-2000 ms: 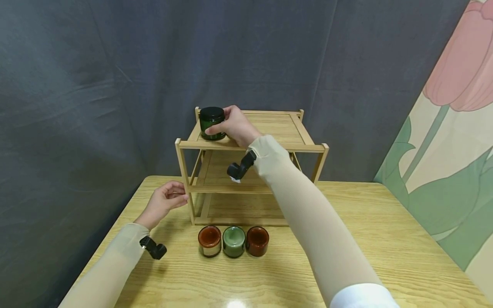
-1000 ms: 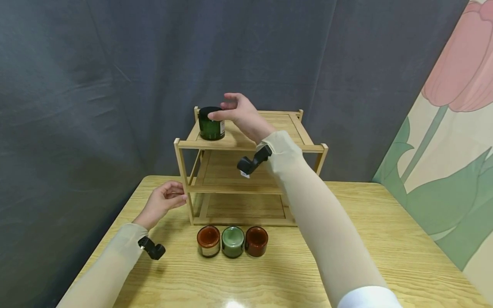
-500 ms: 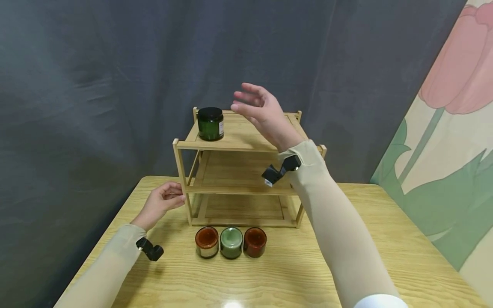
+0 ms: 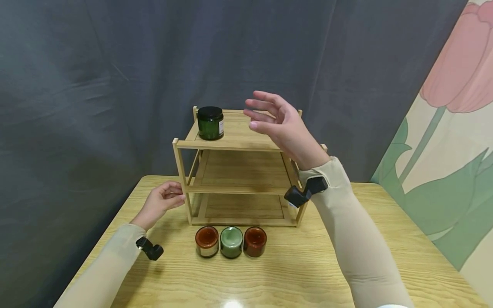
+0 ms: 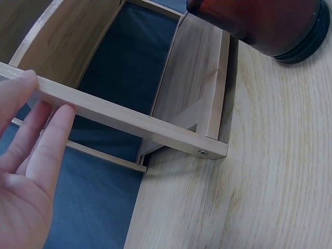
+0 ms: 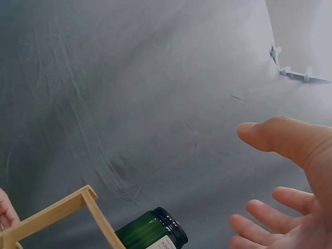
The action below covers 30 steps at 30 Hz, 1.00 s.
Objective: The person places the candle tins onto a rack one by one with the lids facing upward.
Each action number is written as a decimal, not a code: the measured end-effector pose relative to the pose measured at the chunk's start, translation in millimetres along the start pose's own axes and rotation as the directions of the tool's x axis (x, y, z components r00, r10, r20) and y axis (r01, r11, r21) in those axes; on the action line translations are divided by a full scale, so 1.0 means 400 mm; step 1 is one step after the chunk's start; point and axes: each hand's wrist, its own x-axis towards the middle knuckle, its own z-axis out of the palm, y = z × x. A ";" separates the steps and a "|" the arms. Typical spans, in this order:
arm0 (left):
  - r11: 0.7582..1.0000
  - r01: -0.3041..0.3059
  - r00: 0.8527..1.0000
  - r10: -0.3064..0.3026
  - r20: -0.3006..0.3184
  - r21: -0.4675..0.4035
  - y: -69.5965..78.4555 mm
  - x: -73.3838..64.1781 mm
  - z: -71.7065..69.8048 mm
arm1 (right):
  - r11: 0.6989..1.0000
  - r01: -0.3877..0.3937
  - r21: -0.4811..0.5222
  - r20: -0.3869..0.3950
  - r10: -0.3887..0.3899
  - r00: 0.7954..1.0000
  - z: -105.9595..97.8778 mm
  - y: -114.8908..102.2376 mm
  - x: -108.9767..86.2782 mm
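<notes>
A green glass jar (image 4: 210, 124) with a black lid stands upright at the left of the wooden rack's top shelf, its white label facing right. My right hand (image 4: 283, 124) hovers to the right of that jar with fingers spread, holding nothing. With thumb and fingers on either side, my left hand (image 4: 159, 203) pinches the front left post of the wooden rack (image 5: 119, 116). In front of the rack, three jars stand in a row on the table: an amber jar (image 4: 207, 242), a pale green jar (image 4: 231, 242) and a darker amber jar (image 4: 255, 242).
The rack has three levels; its middle shelf (image 4: 242, 171) and bottom shelf (image 4: 244, 207) lie below the top one. It stands on a light wood table (image 4: 292, 265). A dark grey curtain (image 4: 154, 64) hangs behind, and a tulip-painted panel (image 4: 443, 128) rises at the right.
My right hand has let go of the green jar on the top shelf and moved away to the right, its fingers spreading. The left hand stays on the post.
</notes>
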 end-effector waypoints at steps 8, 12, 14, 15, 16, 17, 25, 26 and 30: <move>1.000 0.005 1.000 -0.005 0.002 0.008 -0.001 0.002 0.001 | 0.999 -0.009 -0.049 0.031 0.010 0.999 -0.013 0.014 -0.064; 1.000 0.003 1.000 -0.003 0.000 0.011 -0.001 0.002 0.001 | 0.999 0.009 -0.047 0.037 -0.007 0.999 -0.017 0.038 -0.090; 1.000 0.004 1.000 -0.004 -0.002 0.011 -0.002 0.001 0.001 | 0.999 0.007 -0.045 0.042 -0.005 0.999 -0.020 0.054 -0.102; 1.000 0.004 1.000 -0.004 -0.003 0.013 -0.002 0.000 0.001 | 0.999 0.003 -0.044 0.044 -0.001 0.999 -0.022 0.062 -0.109; 1.000 0.004 1.000 -0.004 -0.003 0.014 -0.002 0.000 0.001 | 0.999 -0.005 -0.044 0.049 0.007 0.999 -0.024 0.071 -0.115; 1.000 0.005 1.000 -0.005 -0.004 0.018 -0.002 -0.001 0.001 | 0.999 -0.010 -0.047 0.053 0.012 0.998 -0.027 0.079 -0.121; 0.999 0.010 1.000 -0.009 -0.010 0.036 -0.002 -0.003 -0.001 | 0.989 -0.105 -0.103 0.087 0.114 0.990 -0.053 0.140 -0.172; 0.999 0.009 1.000 -0.008 -0.010 0.039 -0.002 -0.003 -0.002 | 0.987 -0.118 -0.108 0.092 0.128 0.987 -0.056 0.148 -0.177; 0.999 0.005 1.000 -0.005 -0.015 0.046 -0.005 -0.002 -0.004 | 0.983 -0.153 -0.096 0.121 0.164 0.979 -0.066 0.185 -0.196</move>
